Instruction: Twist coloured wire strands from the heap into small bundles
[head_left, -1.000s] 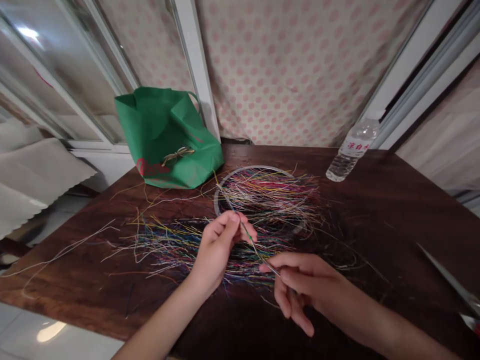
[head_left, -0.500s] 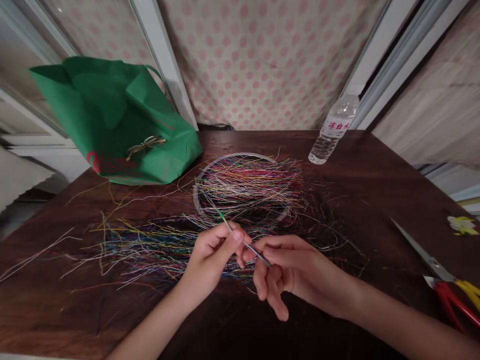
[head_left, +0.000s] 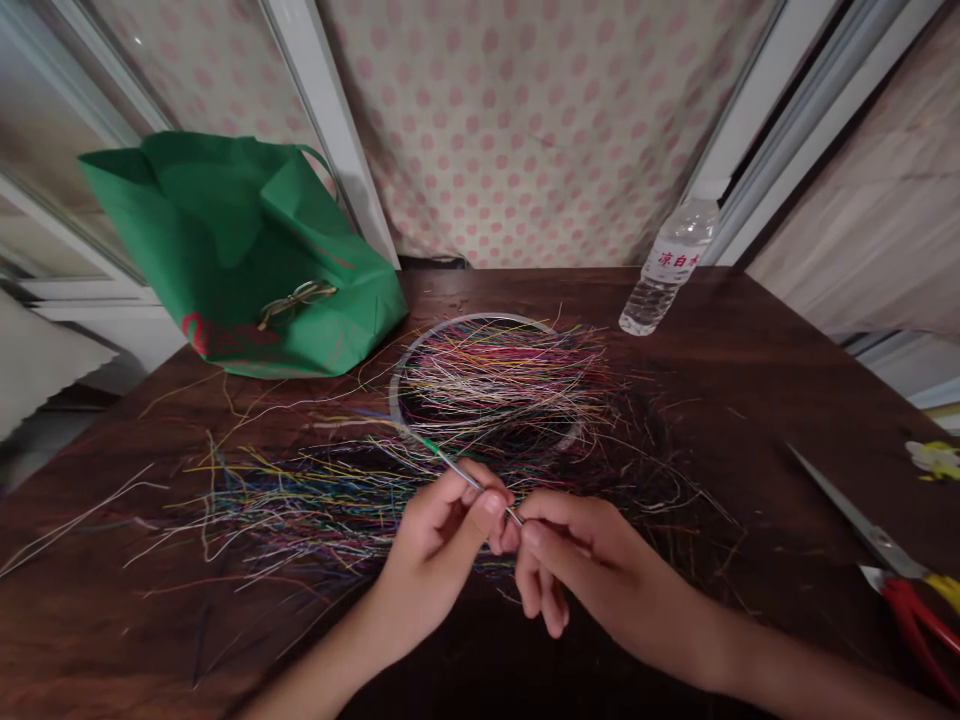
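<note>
Above the near part of a dark wooden table (head_left: 750,380), a thin bundle of wires (head_left: 454,466) is pinched between the thumb and fingers of the left hand (head_left: 442,535). Just beside it, the lower end of the same bundle is pinched between the thumb and forefinger of the right hand (head_left: 600,565), whose other fingers are loosely curled below. The bundle is slanted up and to the left, and a green stretch is seen beyond the left hand; its far end is blurred. To the right, scissors (head_left: 889,548) with red and yellow handles are laid on the table, partly cut off by the edge of view. Beneath and left of the hands, a pile of loose wires (head_left: 300,500) in many colours is spread. Just beyond, a second heap (head_left: 502,365) is gathered over a round grey rim (head_left: 394,398). Farther back, a green bag (head_left: 247,220) is stood at the left, with glasses (head_left: 296,300) rested on its side. At the back right, a water bottle (head_left: 667,265) is placed. Behind the table, a pink-dotted curtain (head_left: 525,130) is hung.
</note>
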